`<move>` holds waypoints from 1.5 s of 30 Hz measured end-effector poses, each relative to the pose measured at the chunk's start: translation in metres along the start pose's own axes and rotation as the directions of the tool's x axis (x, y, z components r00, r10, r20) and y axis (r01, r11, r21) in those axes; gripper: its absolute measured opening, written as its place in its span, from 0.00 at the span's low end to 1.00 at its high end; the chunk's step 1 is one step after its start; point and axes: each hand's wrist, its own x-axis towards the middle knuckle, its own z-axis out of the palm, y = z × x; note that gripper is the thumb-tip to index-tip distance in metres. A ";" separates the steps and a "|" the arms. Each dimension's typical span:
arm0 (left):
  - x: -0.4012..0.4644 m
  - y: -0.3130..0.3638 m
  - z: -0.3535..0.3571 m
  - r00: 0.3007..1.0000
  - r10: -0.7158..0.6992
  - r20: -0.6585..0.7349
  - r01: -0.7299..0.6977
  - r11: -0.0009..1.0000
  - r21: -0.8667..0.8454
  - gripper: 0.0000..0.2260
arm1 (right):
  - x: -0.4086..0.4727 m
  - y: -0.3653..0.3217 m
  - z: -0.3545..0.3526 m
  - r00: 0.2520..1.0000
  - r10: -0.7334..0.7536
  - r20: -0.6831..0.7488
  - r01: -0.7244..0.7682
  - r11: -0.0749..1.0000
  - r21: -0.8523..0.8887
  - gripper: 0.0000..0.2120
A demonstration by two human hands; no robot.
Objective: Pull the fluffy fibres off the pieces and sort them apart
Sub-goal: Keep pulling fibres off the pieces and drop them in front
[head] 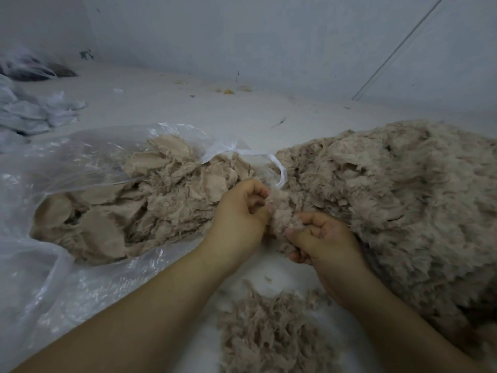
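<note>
My left hand and my right hand both grip one fluffy beige piece between them, fingers curled into its fibres. A big heap of fluffy beige pieces lies to the right, touching my right hand. To the left, flat beige round pieces with ragged edges fill an open clear plastic bag. A small pile of loose pulled fibres lies on the floor below my hands, between my forearms.
Crumpled white plastic bags and a dark bundle sit at the far left. A white wall closes the back, with a thin rod leaning on it at right. Small scraps dot the pale floor.
</note>
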 end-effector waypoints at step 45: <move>-0.005 0.013 -0.005 0.957 0.076 0.280 -0.048 0.993 -0.104 0.25 | -0.003 -0.003 0.002 0.998 -0.034 0.050 0.027 0.990 0.137 0.14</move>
